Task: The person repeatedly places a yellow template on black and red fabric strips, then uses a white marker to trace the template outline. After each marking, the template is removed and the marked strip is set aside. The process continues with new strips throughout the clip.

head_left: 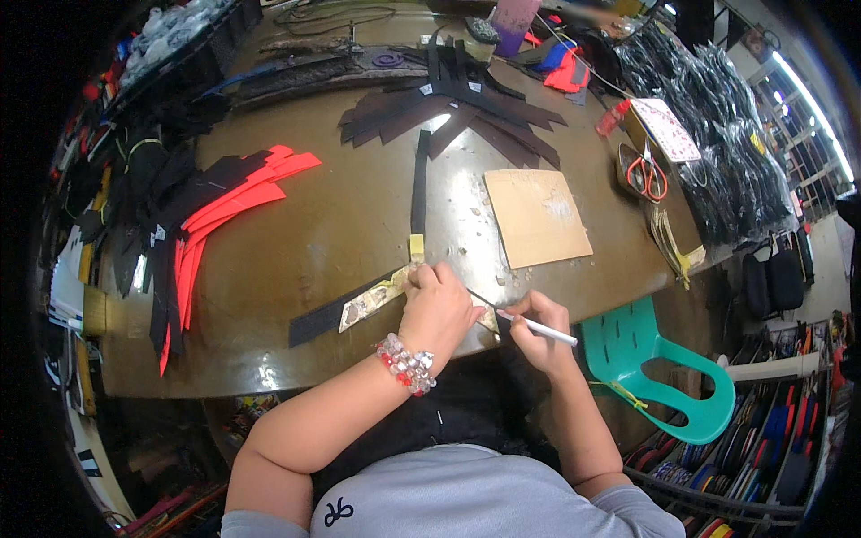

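A black Y-shaped fabric piece lies near the front edge of the table, its long strap (420,184) running away from me. On top of it rests a worn, yellowish template (363,305) with a yellow end (416,247). My left hand (439,307) is closed, its fingertips pressed down on the template's middle; a beaded bracelet (406,365) circles the wrist. Between the fingers of my right hand (543,332) is a white pen (550,333), its tip beside the template's right arm. My left hand partly hides the template's centre.
Cardboard (538,218) lies to the right, with orange-handled scissors (647,176) in a holder beyond. Black and red-orange fabric pieces (224,202) are piled left; dark pieces (457,112) fan out at the back. A green chair (659,368) stands by the table's right front edge.
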### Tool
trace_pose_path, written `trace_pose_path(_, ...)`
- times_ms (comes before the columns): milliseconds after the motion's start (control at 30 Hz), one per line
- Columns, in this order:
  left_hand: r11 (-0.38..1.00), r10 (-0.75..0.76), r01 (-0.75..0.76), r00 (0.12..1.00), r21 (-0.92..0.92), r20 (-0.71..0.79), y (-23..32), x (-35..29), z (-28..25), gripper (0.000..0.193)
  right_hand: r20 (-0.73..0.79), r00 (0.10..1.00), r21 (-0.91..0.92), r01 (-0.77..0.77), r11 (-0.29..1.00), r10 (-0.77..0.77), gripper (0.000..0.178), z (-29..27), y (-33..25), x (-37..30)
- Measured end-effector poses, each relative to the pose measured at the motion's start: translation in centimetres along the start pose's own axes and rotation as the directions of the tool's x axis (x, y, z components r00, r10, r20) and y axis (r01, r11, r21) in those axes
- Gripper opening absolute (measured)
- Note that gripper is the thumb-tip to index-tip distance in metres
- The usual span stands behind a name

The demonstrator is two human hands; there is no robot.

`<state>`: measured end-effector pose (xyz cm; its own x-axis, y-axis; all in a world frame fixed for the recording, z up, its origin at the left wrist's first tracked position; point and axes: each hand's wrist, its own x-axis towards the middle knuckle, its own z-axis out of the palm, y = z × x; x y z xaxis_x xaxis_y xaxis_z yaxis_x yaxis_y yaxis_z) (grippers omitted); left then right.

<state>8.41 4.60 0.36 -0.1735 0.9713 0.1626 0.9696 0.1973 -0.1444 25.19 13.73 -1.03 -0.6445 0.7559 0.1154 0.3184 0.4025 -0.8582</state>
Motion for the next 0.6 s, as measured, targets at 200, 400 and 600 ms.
trace_pose_path(200, 0.995, -0.093, 0.092, 0.995, -0.035, -0.041, 0.7, -0.3, 0.3, 0.059, 0.268, 0.957, -0.075, 0.132, 0.988, -0.108, 0.007, -1.3, -1.7, 0.7)
trace_pose_path(400, 0.965, -0.044, 0.048, 0.999, -0.257, 0.023, -2.3, 0.2, 0.0, 0.029, 0.088, 0.994, 0.384, -0.092, 0.919, 0.063, 0.012, 3.7, -4.3, 4.6)
trace_pose_path(600, 0.823, 0.033, -0.139, 0.98, -0.551, -0.198, -10.8, -5.8, -0.3, 0.026, -0.009, 0.903, -0.35, 0.4, 0.847, -0.43, 0.021, 10.2, -3.4, 5.0)
